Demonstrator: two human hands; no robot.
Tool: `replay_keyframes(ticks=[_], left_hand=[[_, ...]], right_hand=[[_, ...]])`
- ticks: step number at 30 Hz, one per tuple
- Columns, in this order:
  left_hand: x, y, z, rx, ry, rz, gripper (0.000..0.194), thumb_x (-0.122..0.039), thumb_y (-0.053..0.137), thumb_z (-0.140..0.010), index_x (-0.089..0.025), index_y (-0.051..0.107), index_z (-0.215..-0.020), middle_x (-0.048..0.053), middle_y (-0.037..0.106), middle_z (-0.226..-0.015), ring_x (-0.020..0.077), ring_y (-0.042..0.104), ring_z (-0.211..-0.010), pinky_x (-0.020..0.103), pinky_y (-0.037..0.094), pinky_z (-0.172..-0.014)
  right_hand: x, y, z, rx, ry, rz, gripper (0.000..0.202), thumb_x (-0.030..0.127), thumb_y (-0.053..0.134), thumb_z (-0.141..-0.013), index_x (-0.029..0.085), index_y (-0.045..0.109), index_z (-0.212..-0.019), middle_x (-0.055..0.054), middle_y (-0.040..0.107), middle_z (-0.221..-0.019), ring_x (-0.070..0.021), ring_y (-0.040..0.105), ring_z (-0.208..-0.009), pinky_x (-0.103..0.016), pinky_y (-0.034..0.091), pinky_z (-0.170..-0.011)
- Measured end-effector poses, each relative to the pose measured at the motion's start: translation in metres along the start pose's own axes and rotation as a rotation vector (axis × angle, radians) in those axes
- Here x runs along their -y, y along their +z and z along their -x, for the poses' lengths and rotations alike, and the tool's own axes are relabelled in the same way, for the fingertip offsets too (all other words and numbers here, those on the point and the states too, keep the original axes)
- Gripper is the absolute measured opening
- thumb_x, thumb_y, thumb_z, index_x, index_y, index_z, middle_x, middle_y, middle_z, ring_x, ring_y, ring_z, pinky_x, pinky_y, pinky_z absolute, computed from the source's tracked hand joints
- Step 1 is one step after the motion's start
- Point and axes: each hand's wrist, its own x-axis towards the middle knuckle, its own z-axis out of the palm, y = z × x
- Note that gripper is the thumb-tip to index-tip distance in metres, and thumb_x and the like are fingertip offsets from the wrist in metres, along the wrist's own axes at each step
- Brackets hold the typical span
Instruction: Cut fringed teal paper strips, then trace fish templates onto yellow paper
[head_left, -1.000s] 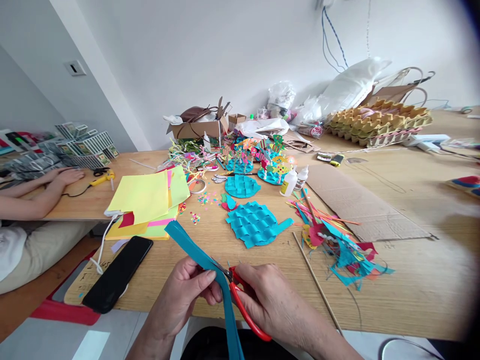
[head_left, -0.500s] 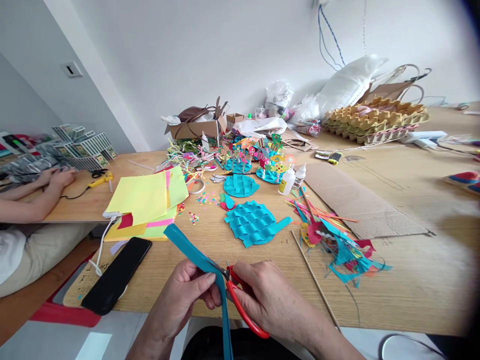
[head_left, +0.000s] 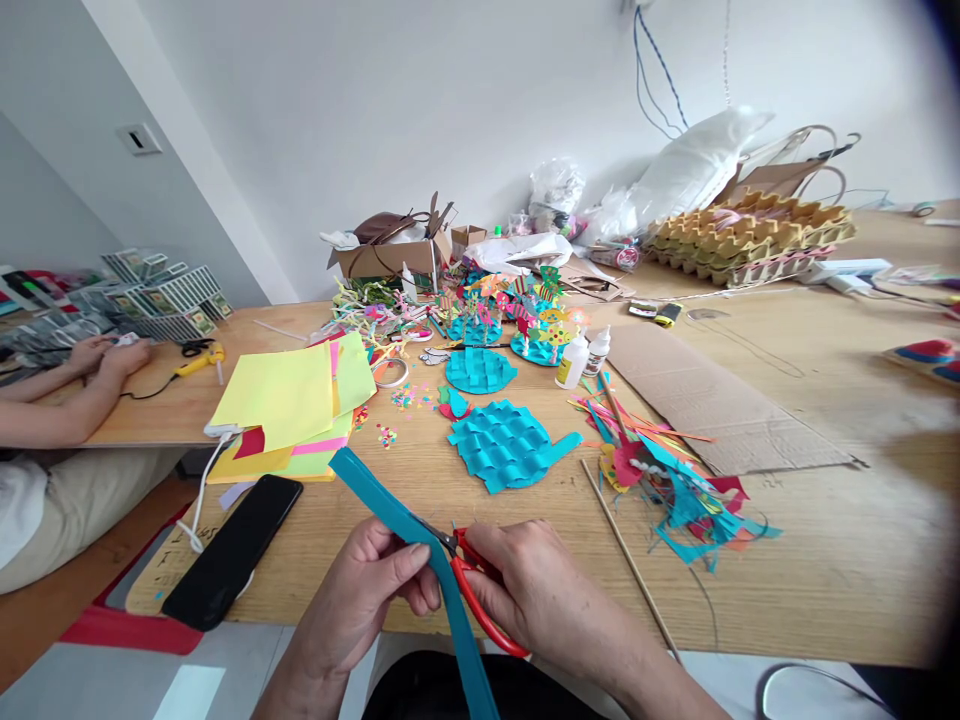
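Note:
Pinched in my left hand [head_left: 375,580] is a long blue paper strip [head_left: 375,497], its upper end pointing up-left and its lower part hanging over the table's front edge. My right hand [head_left: 529,585] is closed round the red handles of the scissors [head_left: 487,615]. The scissor blades lie against the strip's edge just above my left fingertips; whether they are fully closed I cannot tell. Beyond my hands lies a blue woven paper piece [head_left: 504,447] with one strip sticking out to the right. A smaller blue woven oval [head_left: 480,371] is behind it.
Left of me are yellow paper sheets [head_left: 277,385] and a black phone [head_left: 232,550]. On the right lie a thin stick [head_left: 630,560], paper scraps [head_left: 686,510] and a cardboard sheet [head_left: 720,400]. Glue bottles [head_left: 573,360] stand behind. Another person's hands [head_left: 112,357] are at far left.
The hanging lower part of the blue strip has swung right and shows wider. The scissors' handle in my right hand has lifted slightly, closer to my palm.

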Motion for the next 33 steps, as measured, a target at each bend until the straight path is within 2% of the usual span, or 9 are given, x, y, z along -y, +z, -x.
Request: replay_keyframes(ticks=[3,6,9,11,15,18,23,30,33], left_hand=[[-0.001,-0.002,0.001,-0.01,-0.006,-0.015,0.02,-0.032,0.07,-0.068,-0.014,0.059,-0.069,0.0,0.062,-0.048,0.0081,0.053,-0.043,0.016,0.039,-0.043],[-0.002,-0.003,0.002,-0.025,-0.003,-0.017,0.021,-0.032,0.069,-0.068,-0.014,0.059,-0.069,0.0,0.062,-0.049,0.0086,0.054,-0.045,0.016,0.039,-0.044],[-0.002,0.001,0.002,-0.04,-0.003,-0.011,0.022,-0.032,0.07,-0.067,-0.014,0.058,-0.069,0.0,0.062,-0.05,0.0096,0.054,-0.046,0.018,0.04,-0.045],[-0.001,0.005,0.001,-0.043,-0.005,-0.01,0.023,-0.032,0.071,-0.066,-0.014,0.059,-0.069,0.001,0.063,-0.051,0.0103,0.055,-0.046,0.019,0.04,-0.045],[0.0,0.011,-0.001,-0.024,0.012,-0.018,0.023,-0.033,0.071,-0.067,-0.013,0.059,-0.065,0.002,0.063,-0.051,0.0109,0.055,-0.047,0.019,0.04,-0.045],[0.001,0.012,0.0,-0.021,0.019,-0.024,0.022,-0.034,0.07,-0.067,-0.014,0.06,-0.066,0.002,0.063,-0.051,0.0114,0.056,-0.047,0.02,0.04,-0.045],[-0.003,0.01,0.0,-0.044,0.027,-0.031,0.023,-0.033,0.071,-0.065,-0.014,0.061,-0.07,0.002,0.064,-0.051,0.0115,0.056,-0.047,0.02,0.041,-0.045],[-0.013,0.003,-0.002,-0.125,0.103,-0.065,0.022,-0.032,0.07,-0.067,-0.015,0.059,-0.071,0.001,0.064,-0.053,0.0109,0.056,-0.049,0.019,0.041,-0.046],[-0.014,0.0,0.0,-0.143,0.113,-0.06,0.023,-0.033,0.071,-0.066,-0.015,0.058,-0.07,0.001,0.064,-0.052,0.0108,0.056,-0.048,0.018,0.041,-0.045]], right_hand=[[-0.01,-0.003,0.001,0.022,-0.022,-0.142,0.023,0.033,0.042,-0.085,0.018,0.047,-0.069,0.002,0.049,-0.06,-0.0096,0.04,-0.053,-0.021,0.026,-0.051],[-0.021,-0.006,0.004,0.036,-0.001,-0.467,0.032,0.045,0.042,-0.084,0.017,0.048,-0.068,0.002,0.046,-0.062,-0.0099,0.039,-0.056,-0.021,0.028,-0.052],[-0.023,-0.006,0.004,-0.023,0.018,-0.819,0.046,0.061,0.053,-0.068,0.016,0.05,-0.075,0.004,0.041,-0.062,-0.0095,0.035,-0.055,-0.021,0.028,-0.05],[-0.017,-0.006,0.001,-0.032,0.037,-0.906,0.047,0.06,0.061,-0.061,0.017,0.05,-0.076,0.005,0.038,-0.058,-0.0089,0.032,-0.053,-0.02,0.028,-0.048],[-0.001,-0.004,-0.006,-0.022,0.124,-0.735,0.022,0.032,0.061,-0.064,0.017,0.045,-0.064,0.006,0.037,-0.055,-0.0082,0.033,-0.053,-0.019,0.028,-0.048],[0.003,0.0,-0.009,-0.058,0.11,-0.621,0.016,0.019,0.052,-0.066,0.018,0.038,-0.058,0.007,0.035,-0.054,-0.0072,0.033,-0.052,-0.018,0.028,-0.047],[0.002,0.001,-0.009,-0.063,0.084,-0.563,0.016,0.018,0.048,-0.068,0.019,0.036,-0.056,0.008,0.034,-0.051,-0.0064,0.03,-0.048,-0.018,0.024,-0.043],[0.01,-0.001,-0.008,-0.105,0.137,-0.381,0.019,0.014,0.047,-0.065,0.019,0.034,-0.054,0.008,0.031,-0.05,-0.0062,0.026,-0.048,-0.018,0.02,-0.042],[0.01,-0.009,-0.006,-0.08,0.101,-0.377,0.02,0.021,0.05,-0.071,0.019,0.036,-0.056,0.007,0.034,-0.052,-0.0069,0.029,-0.049,-0.019,0.022,-0.043]])
